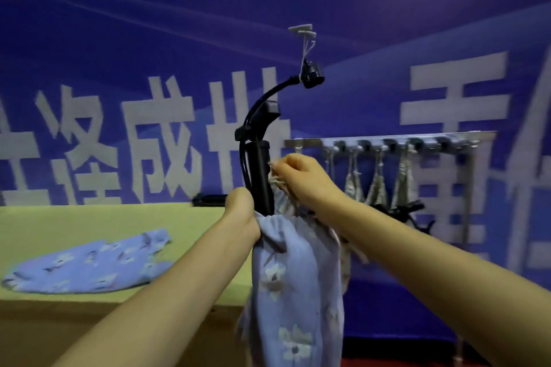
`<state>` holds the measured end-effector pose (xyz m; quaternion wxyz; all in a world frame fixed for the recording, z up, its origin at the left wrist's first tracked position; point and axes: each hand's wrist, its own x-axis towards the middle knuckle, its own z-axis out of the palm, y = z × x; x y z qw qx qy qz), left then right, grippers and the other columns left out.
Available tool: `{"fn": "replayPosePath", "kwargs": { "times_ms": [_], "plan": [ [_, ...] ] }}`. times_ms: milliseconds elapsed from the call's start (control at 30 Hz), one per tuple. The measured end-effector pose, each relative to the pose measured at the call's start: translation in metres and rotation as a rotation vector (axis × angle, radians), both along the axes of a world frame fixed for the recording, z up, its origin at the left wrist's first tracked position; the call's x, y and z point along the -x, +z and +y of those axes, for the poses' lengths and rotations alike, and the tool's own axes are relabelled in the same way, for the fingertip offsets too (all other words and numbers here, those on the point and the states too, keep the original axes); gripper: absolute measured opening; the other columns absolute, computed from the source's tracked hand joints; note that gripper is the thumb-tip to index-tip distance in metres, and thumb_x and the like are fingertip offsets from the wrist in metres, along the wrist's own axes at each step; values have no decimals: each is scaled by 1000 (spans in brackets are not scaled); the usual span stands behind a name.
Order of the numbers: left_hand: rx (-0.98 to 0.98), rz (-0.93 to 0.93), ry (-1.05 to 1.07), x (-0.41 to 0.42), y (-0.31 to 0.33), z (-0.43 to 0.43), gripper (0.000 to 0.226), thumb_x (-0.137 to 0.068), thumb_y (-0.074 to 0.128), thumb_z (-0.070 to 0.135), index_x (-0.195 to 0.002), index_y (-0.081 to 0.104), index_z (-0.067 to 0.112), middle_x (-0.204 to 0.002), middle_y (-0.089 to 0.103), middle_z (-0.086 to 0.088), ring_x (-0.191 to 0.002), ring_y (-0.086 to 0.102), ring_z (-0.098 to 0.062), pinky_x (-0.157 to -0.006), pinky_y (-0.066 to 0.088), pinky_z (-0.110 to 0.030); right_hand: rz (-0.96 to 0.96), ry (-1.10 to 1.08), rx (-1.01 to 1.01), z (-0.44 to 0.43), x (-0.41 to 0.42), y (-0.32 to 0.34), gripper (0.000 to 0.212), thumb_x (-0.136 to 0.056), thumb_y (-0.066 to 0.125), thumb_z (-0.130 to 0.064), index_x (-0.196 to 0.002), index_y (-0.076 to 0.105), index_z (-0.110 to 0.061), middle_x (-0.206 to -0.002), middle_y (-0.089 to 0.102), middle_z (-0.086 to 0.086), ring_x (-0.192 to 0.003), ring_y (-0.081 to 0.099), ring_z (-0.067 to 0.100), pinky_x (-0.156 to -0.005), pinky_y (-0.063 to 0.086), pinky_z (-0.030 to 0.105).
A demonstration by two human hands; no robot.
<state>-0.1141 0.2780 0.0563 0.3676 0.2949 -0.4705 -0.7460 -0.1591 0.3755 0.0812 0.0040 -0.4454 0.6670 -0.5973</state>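
Observation:
A light blue drawstring bag with white flowers (293,283) hangs upright in front of me. A black stand with a curved gooseneck and a small head (262,158) sticks out of its gathered mouth. My left hand (243,214) grips the bag's neck on the left, beside the black tube. My right hand (304,179) pinches the beige drawstring (275,180) at the bag's mouth, just right of the tube. A white plastic tag (301,30) hangs from the stand's head.
A second blue flowered bag (89,262) lies flat on the green-topped table (89,217) at left. A metal rack with hooks (387,143) stands at right, holding several hanging bags. A blue banner with white lettering (179,53) fills the background.

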Motion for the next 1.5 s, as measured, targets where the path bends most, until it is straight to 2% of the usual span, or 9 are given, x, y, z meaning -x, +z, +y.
{"fn": "replayPosePath", "kwargs": {
  "times_ms": [233,533,800,867,1000,1067,1233,1333,1500],
  "plan": [
    [81,-115,-100,84,-7,72,40,-97,27,4,-57,33,4,-62,34,-10,-70,43,-28,-62,34,-32,-19,-223,-307,109,63,-16,27,-89,63,-22,-68,53,-8,-58,46,5,-49,44,12,-46,37,21],
    [65,-80,-424,153,-14,151,36,-101,27,12,-71,46,10,-72,44,-7,-63,46,-23,-56,44,-27,-531,-235,266,159,134,-23,32,-95,49,-11,-63,54,-10,-56,54,10,-51,48,19,-43,37,20],
    [-116,-48,-539,226,-39,195,35,-95,32,7,-115,58,-7,-96,61,-25,-94,53,-32,-95,45,-41,-639,-371,365,177,189,-11,37,-99,32,-6,-67,50,-10,-46,45,-1,-25,24,5,-30,16,13],
    [-107,-19,-511,244,-38,202,35,-95,37,18,-112,61,-1,-103,66,-22,-88,60,-33,-85,50,-40,-691,-388,434,175,205,-12,37,-97,30,-2,-66,50,-9,-53,46,3,-24,23,5,-30,15,14],
    [-262,54,-613,267,-21,205,54,-100,21,45,-70,52,13,-36,58,-1,-38,56,-16,-48,42,-22,-719,-364,433,172,228,-17,36,-98,29,-4,-69,49,-8,-50,43,1,-24,23,5,-29,16,14],
    [-315,103,-690,278,-17,199,68,-97,20,55,-63,60,11,-36,58,-7,-29,54,-18,-53,40,-26,-725,-304,414,178,240,-17,35,-98,29,-2,-69,48,-8,-38,43,-5,-25,23,4,-28,16,12],
    [-225,163,-811,309,-24,191,66,-92,37,29,-33,62,11,-36,57,-4,-29,54,-17,-45,45,-20,-746,-261,415,188,278,-22,34,-96,27,1,-70,47,-8,-52,43,1,-29,27,5,-29,16,16],
    [-154,185,-818,324,-19,189,50,-83,39,36,-53,63,4,-46,59,-9,-39,54,-22,-51,43,-25,-741,-261,371,189,300,-34,34,-96,26,1,-71,47,-9,-48,43,0,-28,26,5,-30,16,16],
    [-226,89,-788,360,-18,177,76,-82,34,72,-73,64,3,-67,61,-17,-59,57,-28,-62,46,-34,-663,-254,254,199,331,-49,34,-95,31,0,-69,50,-11,-45,41,-2,-30,23,6,-34,15,14]
  ]
}}
